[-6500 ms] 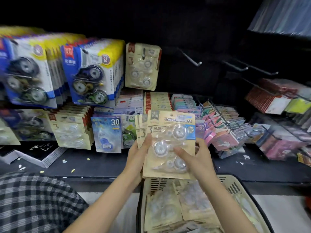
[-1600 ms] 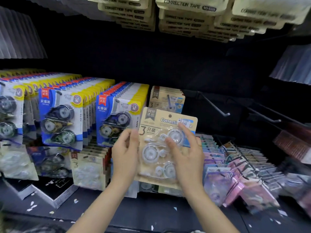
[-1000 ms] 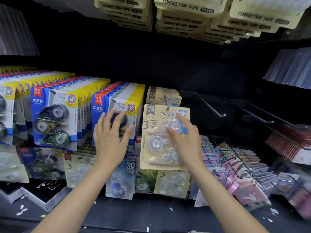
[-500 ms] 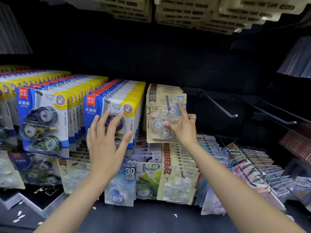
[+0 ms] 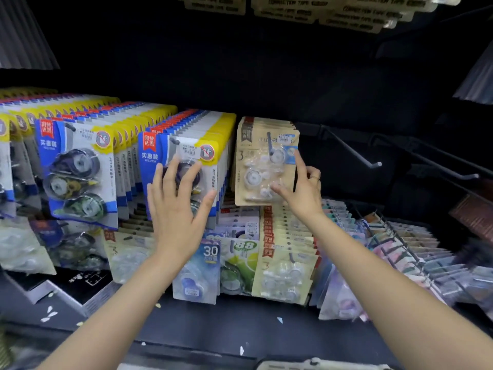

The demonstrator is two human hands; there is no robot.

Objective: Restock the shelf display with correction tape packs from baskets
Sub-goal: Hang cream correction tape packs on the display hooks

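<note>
A beige three-piece correction tape pack (image 5: 256, 169) hangs at the front of a short row on a peg (image 5: 269, 141) in the upper display row. My right hand (image 5: 301, 193) rests against its front, index finger straight up along the right edge and thumb on the lower blister. My left hand (image 5: 178, 209) is spread open, fingers straight, in front of the blue and yellow tape packs (image 5: 160, 150) just left of the beige row. It holds nothing. A pale basket rim (image 5: 320, 365) shows at the bottom edge.
Two bare black pegs (image 5: 354, 153) stick out to the right of the beige row. Below hang more beige packs (image 5: 282, 279), a "30" pack (image 5: 197, 273) and pastel packs (image 5: 405, 252). Further blue and yellow packs (image 5: 77, 169) fill the left. Cream packs hang overhead.
The beige pack went from both hands at the basket up onto the peg. My left hand let go and moved in front of the blue packs. My right hand still rests on the hung pack.
</note>
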